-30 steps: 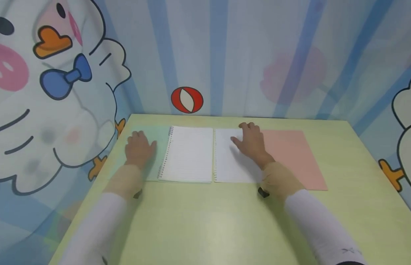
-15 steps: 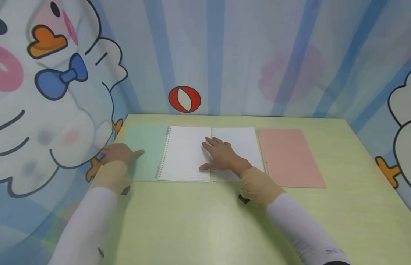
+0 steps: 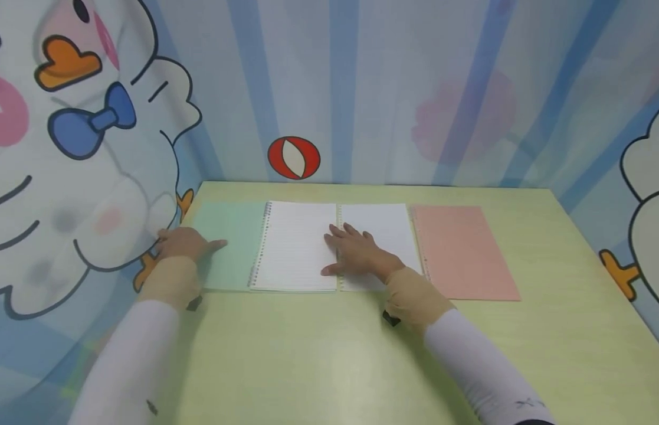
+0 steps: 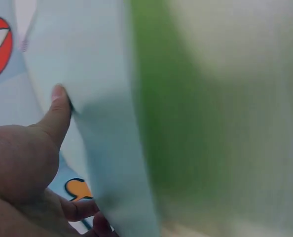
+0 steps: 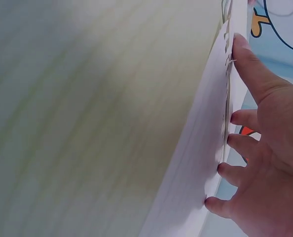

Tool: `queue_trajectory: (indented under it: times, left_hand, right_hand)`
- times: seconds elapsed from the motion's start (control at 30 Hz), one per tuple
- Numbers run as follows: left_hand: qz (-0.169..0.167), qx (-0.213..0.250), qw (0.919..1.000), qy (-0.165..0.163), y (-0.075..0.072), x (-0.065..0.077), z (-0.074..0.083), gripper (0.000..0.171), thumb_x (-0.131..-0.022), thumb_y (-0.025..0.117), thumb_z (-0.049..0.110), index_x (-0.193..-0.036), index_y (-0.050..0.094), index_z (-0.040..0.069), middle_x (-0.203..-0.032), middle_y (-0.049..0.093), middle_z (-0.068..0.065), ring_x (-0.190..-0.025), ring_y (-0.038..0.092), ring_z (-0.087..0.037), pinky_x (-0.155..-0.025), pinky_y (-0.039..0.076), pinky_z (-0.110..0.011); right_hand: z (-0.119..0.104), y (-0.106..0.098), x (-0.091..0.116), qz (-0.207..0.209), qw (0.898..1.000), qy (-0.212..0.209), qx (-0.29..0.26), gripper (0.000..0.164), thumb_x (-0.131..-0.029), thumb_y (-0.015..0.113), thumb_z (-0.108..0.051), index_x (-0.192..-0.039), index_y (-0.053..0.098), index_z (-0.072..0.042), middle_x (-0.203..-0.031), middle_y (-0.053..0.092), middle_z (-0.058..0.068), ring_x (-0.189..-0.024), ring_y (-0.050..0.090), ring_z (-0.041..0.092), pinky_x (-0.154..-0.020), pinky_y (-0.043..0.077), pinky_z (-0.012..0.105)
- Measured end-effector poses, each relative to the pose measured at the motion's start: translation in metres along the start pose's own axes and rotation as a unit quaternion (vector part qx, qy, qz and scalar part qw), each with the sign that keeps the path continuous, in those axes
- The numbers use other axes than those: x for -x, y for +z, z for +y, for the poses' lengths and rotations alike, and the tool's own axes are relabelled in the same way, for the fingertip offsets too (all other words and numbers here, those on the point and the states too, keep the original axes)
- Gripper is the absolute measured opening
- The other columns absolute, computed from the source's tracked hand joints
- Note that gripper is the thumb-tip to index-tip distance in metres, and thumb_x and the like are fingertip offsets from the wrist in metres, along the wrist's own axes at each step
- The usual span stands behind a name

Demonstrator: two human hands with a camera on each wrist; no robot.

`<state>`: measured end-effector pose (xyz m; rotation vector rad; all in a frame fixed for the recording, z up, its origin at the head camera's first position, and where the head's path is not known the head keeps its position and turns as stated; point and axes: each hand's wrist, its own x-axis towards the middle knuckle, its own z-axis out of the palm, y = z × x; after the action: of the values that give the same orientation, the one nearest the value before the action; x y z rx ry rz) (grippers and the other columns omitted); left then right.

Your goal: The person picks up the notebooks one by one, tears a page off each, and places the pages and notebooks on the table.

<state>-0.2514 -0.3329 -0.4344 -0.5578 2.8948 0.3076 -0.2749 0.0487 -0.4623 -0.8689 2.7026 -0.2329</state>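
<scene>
A spiral notebook lies open, its pale green cover [image 3: 233,254] at the left and a white lined page [image 3: 294,242] beside it. My left hand [image 3: 180,243] is at the cover's outer left edge. In the left wrist view its thumb [image 4: 59,106] stretches onto the green cover while the other fingers reach the edge. A second white page [image 3: 390,227], with holes along its left side, adjoins the lined one. My right hand [image 3: 358,252] spreads over the seam between these pages. Its fingertips [image 5: 224,172] touch the paper in the right wrist view.
A pink cover [image 3: 462,251] with a punched left side lies right of the second white page. All the papers lie on a pale yellow-green table [image 3: 302,348]. Cartoon-printed walls [image 3: 384,88] stand behind and at both sides.
My left hand has slid left from the green cover's middle to its outer edge. My right hand has come left and down from beside the pink cover onto the page seam.
</scene>
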Motion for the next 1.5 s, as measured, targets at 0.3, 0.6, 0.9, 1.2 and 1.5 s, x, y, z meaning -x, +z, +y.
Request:
queue_trajectory:
  times: [0.3,0.6,0.9,1.2,1.5]
  left_hand:
    - [-0.057,-0.001,0.9973,0.046,-0.051,0.009,0.014,0.114,-0.091,0.069,0.045,-0.143,0.003,-0.032,-0.138,0.031,-0.053,-0.122,0.036,-0.062,-0.097,0.046,-0.063]
    - [-0.104,-0.016,0.9875,0.117,-0.106,0.029,0.055,0.088,-0.095,0.044,0.015,-0.142,-0.015,-0.029,-0.137,0.035,-0.054,-0.114,0.052,-0.053,-0.103,0.044,-0.060]
    - [-0.076,0.038,0.9869,0.137,-0.116,0.054,0.103,0.064,-0.097,0.041,0.008,-0.152,0.013,-0.008,-0.129,0.050,-0.036,-0.098,0.057,-0.043,-0.075,0.054,-0.049]
    - [-0.035,0.003,0.9915,0.125,-0.092,0.080,0.163,0.077,-0.102,0.045,0.008,-0.161,-0.002,0.000,-0.126,0.057,-0.028,-0.072,0.066,-0.030,-0.059,0.054,-0.035]
    - [0.055,-0.042,0.9772,0.201,-0.043,0.105,0.215,0.045,-0.104,0.048,0.013,-0.145,0.040,-0.004,-0.098,0.072,-0.022,-0.092,0.071,-0.038,-0.084,0.061,-0.048]
  right_hand:
    - [0.002,-0.001,0.001,-0.005,0.999,-0.004,-0.034,0.098,-0.090,0.065,-0.066,-0.162,0.024,-0.015,-0.171,0.007,0.007,-0.154,0.000,0.036,-0.118,0.013,0.071]
    - [0.005,-0.001,0.002,-0.010,0.999,-0.006,-0.038,0.098,-0.089,0.064,-0.067,-0.162,0.024,-0.016,-0.171,0.006,0.006,-0.154,-0.003,0.037,-0.118,0.010,0.071]
    - [0.005,-0.002,0.003,-0.007,1.000,-0.002,-0.021,0.097,-0.089,0.064,-0.067,-0.162,0.026,-0.017,-0.171,0.008,0.005,-0.153,-0.002,0.038,-0.118,0.011,0.072]
    - [-0.001,-0.004,-0.001,-0.010,1.000,-0.006,0.010,0.097,-0.089,0.062,-0.070,-0.162,0.026,-0.018,-0.171,0.010,0.005,-0.154,-0.001,0.038,-0.118,0.012,0.071]
    - [0.001,-0.004,0.002,-0.002,1.000,-0.001,-0.009,0.096,-0.087,0.065,-0.069,-0.161,0.029,-0.019,-0.170,0.013,0.006,-0.154,0.000,0.038,-0.118,0.011,0.071]
